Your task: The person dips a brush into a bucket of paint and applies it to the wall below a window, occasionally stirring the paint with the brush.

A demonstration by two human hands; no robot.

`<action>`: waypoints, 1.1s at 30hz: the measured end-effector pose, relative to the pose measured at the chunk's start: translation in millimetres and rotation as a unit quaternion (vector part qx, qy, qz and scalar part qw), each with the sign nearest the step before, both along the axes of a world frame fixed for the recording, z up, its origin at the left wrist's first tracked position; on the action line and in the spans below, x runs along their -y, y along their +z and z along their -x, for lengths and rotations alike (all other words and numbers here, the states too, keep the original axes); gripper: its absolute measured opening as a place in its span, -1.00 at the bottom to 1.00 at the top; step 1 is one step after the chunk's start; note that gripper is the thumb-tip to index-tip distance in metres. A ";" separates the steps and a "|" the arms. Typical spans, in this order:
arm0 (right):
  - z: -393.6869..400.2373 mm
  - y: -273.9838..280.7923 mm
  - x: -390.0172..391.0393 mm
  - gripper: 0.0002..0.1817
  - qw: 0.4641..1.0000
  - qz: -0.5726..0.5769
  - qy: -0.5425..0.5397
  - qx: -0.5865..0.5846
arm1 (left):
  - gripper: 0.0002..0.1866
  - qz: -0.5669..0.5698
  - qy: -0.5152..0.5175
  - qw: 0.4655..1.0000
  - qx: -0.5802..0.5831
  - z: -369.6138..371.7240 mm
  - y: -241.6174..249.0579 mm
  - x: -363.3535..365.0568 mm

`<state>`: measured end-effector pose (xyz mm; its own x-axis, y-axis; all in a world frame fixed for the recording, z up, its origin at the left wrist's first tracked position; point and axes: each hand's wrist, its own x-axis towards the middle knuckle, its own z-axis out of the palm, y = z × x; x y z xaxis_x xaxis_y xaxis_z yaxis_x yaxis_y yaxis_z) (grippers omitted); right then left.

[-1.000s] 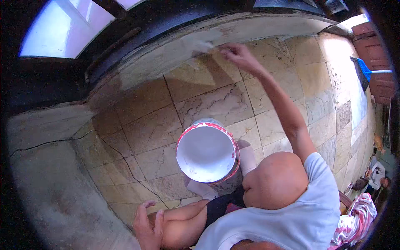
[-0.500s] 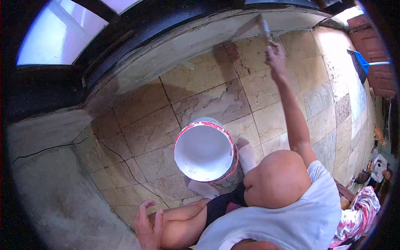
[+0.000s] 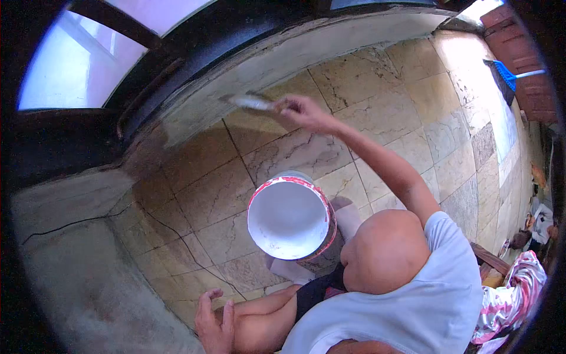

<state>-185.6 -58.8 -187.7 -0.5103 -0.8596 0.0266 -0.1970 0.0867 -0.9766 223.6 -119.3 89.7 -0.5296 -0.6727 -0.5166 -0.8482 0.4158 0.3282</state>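
Note:
My right hand (image 3: 306,113) is closed round the handle of a paintbrush (image 3: 253,102), its outline smeared by motion. The arm reaches out ahead of me, and the brush's far end overlaps the base of the low pale wall strip (image 3: 330,50) in this view. On my bent leg rests my left hand (image 3: 215,324), holding nothing, its thumb and fingers apart. Between my feet stands a round bucket (image 3: 321,197), white inside, with red and white smears round its rim.
A thin black cord (image 3: 171,229) runs across the tiled floor (image 3: 295,147) on the left. At the far right, a blue broom (image 3: 506,75) leans by a reddish door (image 3: 519,50). Pink-and-white cloth (image 3: 519,289) lies beside me at lower right. Dark-framed window panes (image 3: 76,65) are at upper left.
My right hand has swung left along the wall base with the paintbrush, which now points left instead of away from me. My left hand has stayed on my leg.

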 end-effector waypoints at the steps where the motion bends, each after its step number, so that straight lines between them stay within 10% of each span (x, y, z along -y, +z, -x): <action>1: 25.7 -11.3 -3.3 -0.69 1.000 0.015 -0.014 -0.010 | -0.67 -0.008 -0.006 1.000 -0.002 4.3 2.2 0.5; 10: 154.9 59.7 -159.0 -0.56 0.966 -0.080 -0.237 0.064 | -0.70 -0.023 -0.014 1.000 0.010 7.4 -10.3 8.7; 18: 163.3 -4.3 -156.9 -0.75 0.868 0.026 -0.495 0.007 | -0.67 -0.017 -0.031 0.999 0.018 24.3 4.9 2.9; 25: 23.1 -40.7 -16.0 -0.63 0.914 -0.031 -0.401 -0.053 | -0.68 -0.037 0.004 0.999 0.014 33.8 9.2 -1.5; 33: -7.2 -38.9 13.0 -0.57 0.999 -0.029 0.033 0.010 | -0.67 -0.041 0.008 0.999 0.014 35.4 7.1 -1.1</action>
<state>-178.4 -71.8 -226.5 -0.4516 -0.8916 -0.0337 -0.1848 0.1304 -0.9741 188.2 -118.1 96.8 -0.5030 -0.6366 -0.5846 -0.8643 0.3742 0.3361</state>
